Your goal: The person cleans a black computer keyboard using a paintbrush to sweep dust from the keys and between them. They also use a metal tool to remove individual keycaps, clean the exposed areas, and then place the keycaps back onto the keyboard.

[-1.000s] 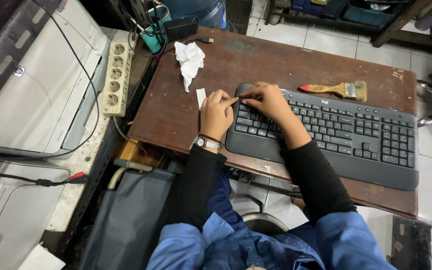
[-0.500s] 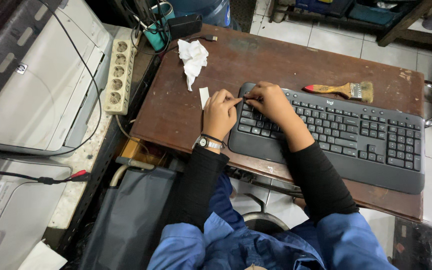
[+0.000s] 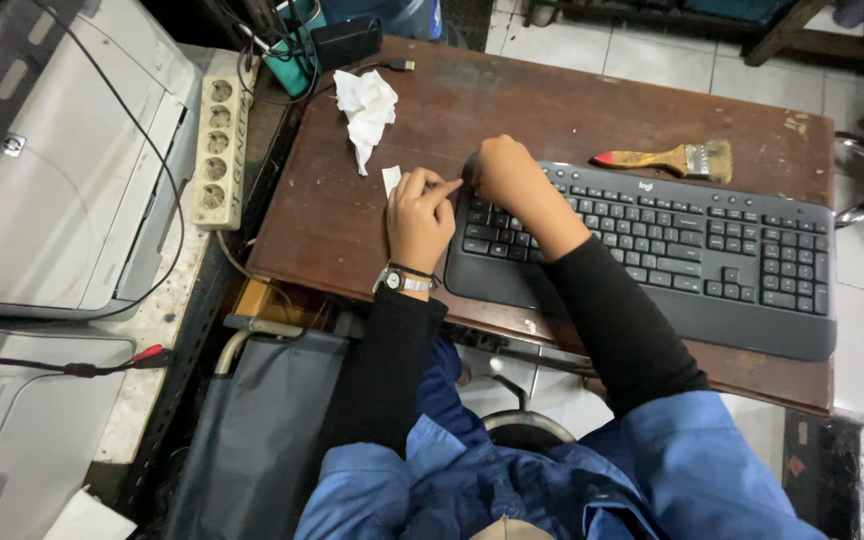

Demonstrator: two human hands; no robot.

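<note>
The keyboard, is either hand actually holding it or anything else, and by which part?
Neither hand lifts anything. The right hand rests on the keyboard at its top-left corner; the left hand touches its left edge. What the fingers pinch cannot be told.

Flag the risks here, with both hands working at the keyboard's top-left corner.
1. Both the left hand and the right hand bear on one corner of the black full-size keyboard; its front edge sits close to the edge of the worn brown wooden table, so it may slide off.
2. The small white paper strip beside the left hand could get brushed away.
3. The crumpled white tissue lies near loose cables and could snag.
</note>
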